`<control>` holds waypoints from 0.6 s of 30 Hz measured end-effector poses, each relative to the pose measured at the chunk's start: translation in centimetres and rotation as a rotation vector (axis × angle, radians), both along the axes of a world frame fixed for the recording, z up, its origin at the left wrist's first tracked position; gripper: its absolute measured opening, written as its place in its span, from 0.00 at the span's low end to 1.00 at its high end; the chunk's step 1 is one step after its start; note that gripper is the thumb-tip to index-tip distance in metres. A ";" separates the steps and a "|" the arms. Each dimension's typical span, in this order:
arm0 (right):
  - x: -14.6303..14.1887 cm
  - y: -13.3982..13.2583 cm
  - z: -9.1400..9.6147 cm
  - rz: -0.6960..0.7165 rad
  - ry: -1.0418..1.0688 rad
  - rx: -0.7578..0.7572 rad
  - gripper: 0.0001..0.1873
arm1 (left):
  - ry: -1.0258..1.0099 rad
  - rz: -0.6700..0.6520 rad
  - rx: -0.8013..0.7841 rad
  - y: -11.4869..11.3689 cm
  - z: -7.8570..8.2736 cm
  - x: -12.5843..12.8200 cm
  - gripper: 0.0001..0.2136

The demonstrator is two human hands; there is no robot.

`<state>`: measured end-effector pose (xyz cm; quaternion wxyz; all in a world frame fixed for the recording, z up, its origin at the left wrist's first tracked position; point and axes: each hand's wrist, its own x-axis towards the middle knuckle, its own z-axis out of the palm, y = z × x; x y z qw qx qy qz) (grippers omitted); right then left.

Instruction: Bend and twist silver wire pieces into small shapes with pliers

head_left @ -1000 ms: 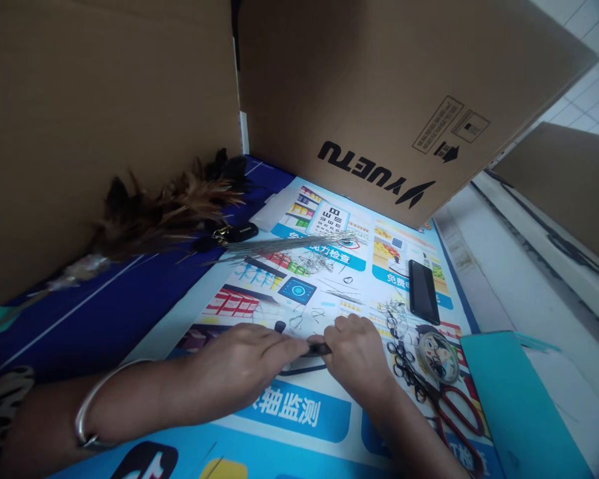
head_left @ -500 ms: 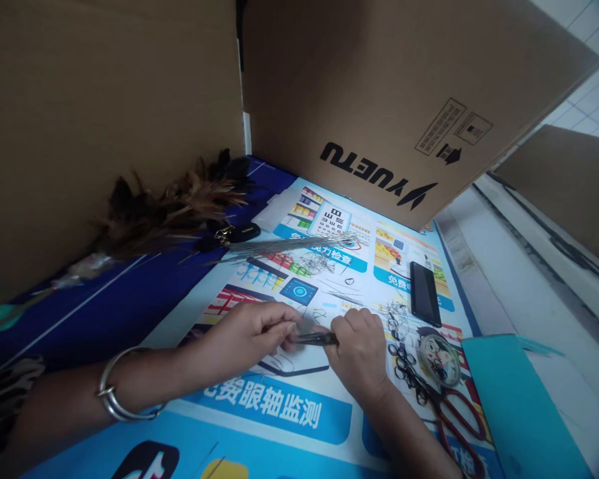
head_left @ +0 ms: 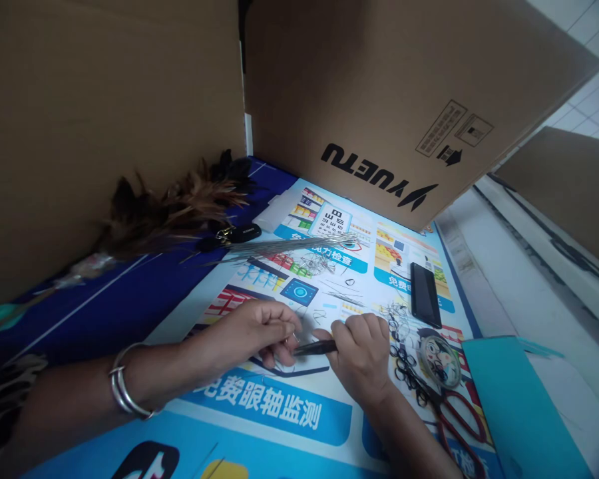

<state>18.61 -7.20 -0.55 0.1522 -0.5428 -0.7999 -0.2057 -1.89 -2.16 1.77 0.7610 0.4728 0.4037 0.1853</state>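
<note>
My right hand [head_left: 360, 356] is wrapped round a dark tool with a slim, tapered tip [head_left: 317, 347]; the rest of it is hidden in the fist. The tip points left and reaches the fingers of my left hand [head_left: 267, 332]. Those fingers are curled, thumb against forefinger, with a tiny shiny bit of thin wire [head_left: 295, 338] at their tips. Beyond the hands lie a bundle of straight thin wires [head_left: 294, 246] and a tangle of wire bits [head_left: 319, 265]. Small dark wire loops [head_left: 404, 359] lie right of my right hand.
Red-handled scissors [head_left: 459, 416] and a clear round container [head_left: 439, 359] lie at the right, near a black flat device [head_left: 425, 294] and a teal folder [head_left: 519, 406]. Brown feathers [head_left: 174, 199] and a black key fob [head_left: 244, 232] lie left. Cardboard walls [head_left: 379, 86] stand behind.
The left fingers have opened slightly and drawn a little apart from the right hand. The tool has tilted, its tip now lower. The things on the table have stayed put.
</note>
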 end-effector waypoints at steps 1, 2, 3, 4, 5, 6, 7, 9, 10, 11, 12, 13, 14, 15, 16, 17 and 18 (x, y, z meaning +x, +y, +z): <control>0.0 0.0 0.1 0.004 -0.019 0.012 0.13 | -0.005 -0.005 -0.014 -0.1 0.1 0.0 0.07; 0.0 -0.1 0.1 0.007 -0.033 0.023 0.12 | -0.012 -0.010 -0.025 -0.2 0.1 0.0 0.07; 0.0 -0.1 0.1 0.011 -0.044 0.032 0.12 | -0.018 -0.016 -0.036 -0.3 0.1 0.0 0.08; 0.0 -0.1 0.2 0.016 -0.053 0.040 0.12 | -0.024 -0.021 -0.046 -0.3 0.0 0.0 0.08; 0.0 -0.1 0.2 0.023 -0.060 0.050 0.12 | -0.027 -0.024 -0.055 -0.4 -0.2 0.0 0.08; -0.1 -0.1 0.2 0.031 -0.064 0.062 0.12 | -0.029 -0.025 -0.059 -0.4 -0.3 0.0 0.08; -0.1 -0.1 0.2 0.040 -0.068 0.075 0.11 | -0.030 -0.026 -0.063 -0.5 -0.5 0.0 0.08; -0.1 -0.1 0.2 0.054 -0.070 0.101 0.11 | -0.037 -0.027 -0.071 -0.5 -0.8 -0.1 0.08; -0.1 -0.1 0.2 0.059 -0.071 0.109 0.10 | -0.044 -0.027 -0.077 -0.5 -1.0 -0.1 0.08; -0.2 -0.1 0.3 0.063 -0.072 0.112 0.10 | -0.052 -0.026 -0.083 -0.5 -1.1 -0.1 0.08; -0.2 -0.1 0.3 0.067 -0.072 0.111 0.10 | -0.061 -0.027 -0.091 -0.6 -1.1 -0.1 0.08; -0.2 -0.1 0.2 0.070 -0.072 0.110 0.09 | -0.067 -0.027 -0.099 -0.6 -1.1 -0.1 0.08; -0.2 -0.2 0.2 0.073 -0.070 0.108 0.09 | -0.072 -0.026 -0.108 -0.6 -1.1 -0.1 0.08; -0.2 -0.2 0.2 0.075 -0.069 0.106 0.08 | -0.076 -0.024 -0.117 -0.6 -1.1 -0.1 0.07; -0.2 -0.2 0.2 0.078 -0.067 0.105 0.08 | -0.080 -0.020 -0.127 -0.6 -1.1 -0.1 0.07; -0.2 -0.2 0.2 0.079 -0.067 0.104 0.07 | -0.083 -0.015 -0.135 -0.6 -1.1 -0.1 0.07; -0.3 -0.2 0.2 0.081 -0.067 0.101 0.07 | -0.089 -0.012 -0.141 -0.6 -1.1 -0.1 0.07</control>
